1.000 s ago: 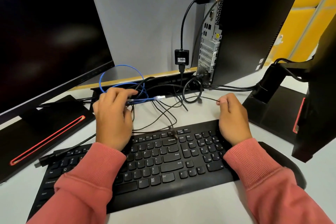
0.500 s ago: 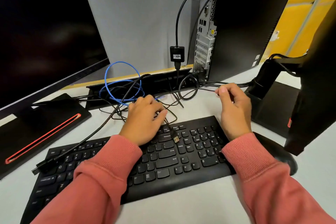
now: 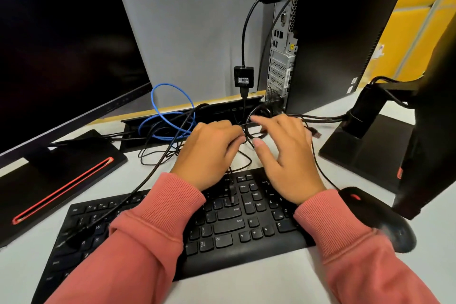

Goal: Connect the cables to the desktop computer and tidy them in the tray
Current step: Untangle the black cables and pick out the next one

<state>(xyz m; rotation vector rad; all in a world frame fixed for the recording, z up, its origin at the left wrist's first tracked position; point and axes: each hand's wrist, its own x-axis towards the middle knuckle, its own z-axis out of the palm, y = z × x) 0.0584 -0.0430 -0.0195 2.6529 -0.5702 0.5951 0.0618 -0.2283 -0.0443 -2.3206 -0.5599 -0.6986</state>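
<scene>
While both hands are held above the far edge of the black keyboard [image 3: 229, 227], a tangle of thin black cables [image 3: 158, 155] is seen spread on the white desk [image 3: 246, 289] between the keyboard and the cable tray [image 3: 222, 110] at the back of the desk. The left hand [image 3: 209, 153] is curled, and a thin black cable appears to be pinched at its fingertips, though the grip itself is partly hidden. The right hand [image 3: 286, 155] is held with fingers spread and loosely extended over a small black cable loop [image 3: 256, 126]; whether the loop is touched cannot be told, as the fingers are blurred. A blue cable [image 3: 170, 116] is coiled over the tray's left part. The desktop computer [image 3: 328, 32] is stood upright just behind the tray, its rear ports turned toward the viewer, with a black cable and small adapter [image 3: 243, 76] hung from its upper ports. Monitors [image 3: 61, 39] are placed at both sides, and a mouse [image 3: 380, 219] lies right of the keyboard.
</scene>
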